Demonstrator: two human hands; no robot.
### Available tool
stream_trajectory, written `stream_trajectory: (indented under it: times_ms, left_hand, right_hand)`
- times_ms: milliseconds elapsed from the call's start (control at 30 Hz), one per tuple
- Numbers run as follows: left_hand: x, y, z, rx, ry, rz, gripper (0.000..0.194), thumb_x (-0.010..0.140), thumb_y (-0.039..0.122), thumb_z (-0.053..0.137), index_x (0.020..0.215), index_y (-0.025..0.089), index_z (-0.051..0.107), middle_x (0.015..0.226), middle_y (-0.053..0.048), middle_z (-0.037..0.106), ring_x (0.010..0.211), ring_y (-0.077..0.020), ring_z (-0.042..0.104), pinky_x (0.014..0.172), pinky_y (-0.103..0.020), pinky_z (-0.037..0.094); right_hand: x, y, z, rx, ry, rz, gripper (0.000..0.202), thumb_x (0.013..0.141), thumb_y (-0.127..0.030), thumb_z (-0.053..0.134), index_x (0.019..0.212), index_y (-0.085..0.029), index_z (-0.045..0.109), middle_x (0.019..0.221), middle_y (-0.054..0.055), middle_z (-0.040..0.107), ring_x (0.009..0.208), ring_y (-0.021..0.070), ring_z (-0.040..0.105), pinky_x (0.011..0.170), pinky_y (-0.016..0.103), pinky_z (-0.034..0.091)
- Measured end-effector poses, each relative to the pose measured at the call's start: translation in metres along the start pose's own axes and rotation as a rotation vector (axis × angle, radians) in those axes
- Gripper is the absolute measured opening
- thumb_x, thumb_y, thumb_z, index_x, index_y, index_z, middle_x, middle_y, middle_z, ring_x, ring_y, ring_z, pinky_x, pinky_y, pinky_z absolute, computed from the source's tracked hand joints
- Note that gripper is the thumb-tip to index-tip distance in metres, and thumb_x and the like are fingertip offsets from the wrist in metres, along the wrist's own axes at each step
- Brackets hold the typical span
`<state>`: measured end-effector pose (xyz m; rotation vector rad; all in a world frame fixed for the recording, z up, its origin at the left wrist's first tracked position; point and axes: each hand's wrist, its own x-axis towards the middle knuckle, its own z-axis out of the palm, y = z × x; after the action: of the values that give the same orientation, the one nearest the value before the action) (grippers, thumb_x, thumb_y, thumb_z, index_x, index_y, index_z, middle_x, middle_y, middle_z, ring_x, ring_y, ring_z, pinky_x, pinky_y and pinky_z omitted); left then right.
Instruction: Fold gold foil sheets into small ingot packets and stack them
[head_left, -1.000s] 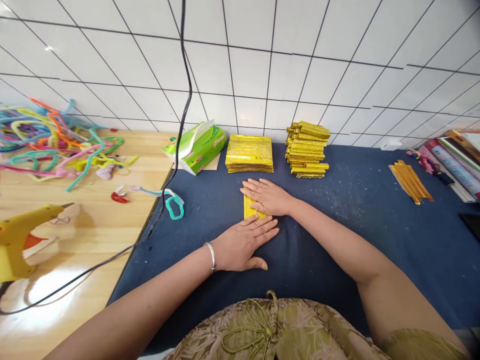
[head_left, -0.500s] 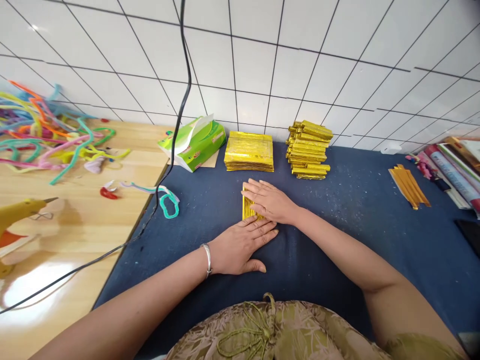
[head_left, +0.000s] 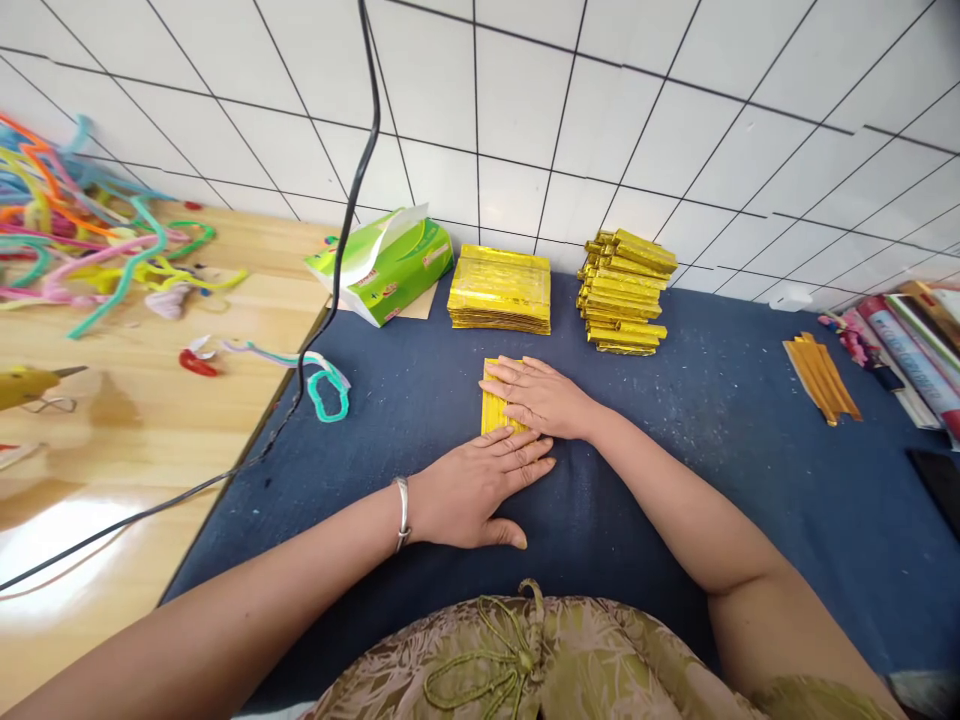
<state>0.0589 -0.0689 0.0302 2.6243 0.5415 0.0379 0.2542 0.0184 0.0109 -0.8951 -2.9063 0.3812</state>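
A gold foil paper sheet lies flat on the dark blue cloth, mostly covered by my hands. My right hand rests flat on its upper part, fingers stretched toward the left. Across the lower edge lies my left hand, palm down, fingers straight and thumb apart. The fingertips of both hands come close together near the sheet's lower right. Beyond the hands sit a neat stack of gold foil paper and a pile of folded gold foil strips.
A green tissue pack stands by the tiled wall. A black cable hangs down and runs left. Colourful pipe cleaners and a yellow glue gun lie on the wooden surface. Orange-gold strips and books are at right.
The camera view has shifted slightly. Both hands stay flat on the gold sheet, in nearly the same pose.
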Motion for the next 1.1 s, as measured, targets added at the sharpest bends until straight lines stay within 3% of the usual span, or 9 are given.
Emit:
stream_trajectory:
  times_ms: [300,433,500,633,733,867,1100]
  left_hand:
    - [-0.005,0.016,0.002,-0.124,-0.040,0.068,0.086,0.081,0.066,0.049,0.148,0.019,0.021,0.155,-0.011,0.015,0.144,-0.0280,0.013,0.117,-0.046,0.010]
    - [-0.007,0.027,-0.016,-0.246,-0.086,0.218,0.072,0.086,0.057,0.049,0.144,0.018,0.032,0.152,-0.007,0.026,0.143,-0.0217,0.019,0.118,-0.038,0.020]
    - [-0.007,0.028,-0.027,-0.274,-0.038,0.264,0.058,0.092,0.047,0.044,0.140,0.017,0.039,0.150,-0.005,0.032,0.142,-0.0164,0.023,0.116,-0.031,0.027]
    - [-0.007,0.009,-0.031,-0.077,0.193,0.073,0.043,0.098,0.030,0.031,0.137,0.019,0.043,0.150,-0.003,0.032,0.141,-0.0143,0.024,0.116,-0.033,0.024]
    - [-0.005,-0.013,-0.015,0.155,0.293,-0.201,0.054,0.096,0.033,0.036,0.146,0.018,0.025,0.155,-0.009,0.017,0.144,-0.0226,0.013,0.117,-0.044,0.017]
    - [-0.003,-0.028,0.004,0.273,0.237,-0.267,0.068,0.093,0.045,0.039,0.149,0.015,0.015,0.156,-0.013,0.010,0.145,-0.0274,0.007,0.117,-0.046,0.015]
    - [-0.003,-0.028,0.006,0.307,0.227,-0.282,0.071,0.093,0.051,0.034,0.149,0.014,0.014,0.155,-0.015,0.015,0.144,-0.0277,0.011,0.116,-0.045,0.012]
  right_hand:
    - [0.000,-0.001,-0.002,-0.093,0.002,0.052,0.053,0.096,-0.041,0.032,0.147,-0.028,0.025,0.155,0.003,0.022,0.143,0.0213,0.016,0.114,0.045,0.015]
    - [0.000,-0.001,-0.002,-0.100,-0.001,0.050,0.054,0.096,-0.043,0.030,0.147,-0.027,0.023,0.155,0.003,0.020,0.143,0.0216,0.016,0.114,0.044,0.015]
    - [-0.001,0.000,-0.001,-0.099,-0.001,0.048,0.054,0.096,-0.044,0.029,0.147,-0.027,0.023,0.155,0.004,0.020,0.143,0.0216,0.016,0.114,0.045,0.015]
    - [-0.002,0.001,0.001,-0.085,0.004,0.036,0.056,0.095,-0.043,0.034,0.147,-0.027,0.025,0.155,0.003,0.021,0.143,0.0214,0.016,0.114,0.045,0.015]
    - [-0.002,0.001,0.002,-0.058,0.024,0.041,0.056,0.094,-0.041,0.036,0.147,-0.026,0.026,0.154,0.004,0.024,0.143,0.0208,0.018,0.114,0.043,0.016]
    - [-0.002,0.000,0.001,-0.044,0.030,0.063,0.055,0.094,-0.037,0.031,0.147,-0.023,0.024,0.154,0.005,0.026,0.142,0.0199,0.019,0.115,0.043,0.016]
    - [-0.002,0.004,0.003,-0.090,0.081,0.153,0.054,0.095,-0.034,0.028,0.147,-0.018,0.025,0.154,0.007,0.024,0.143,0.0199,0.017,0.116,0.044,0.013]
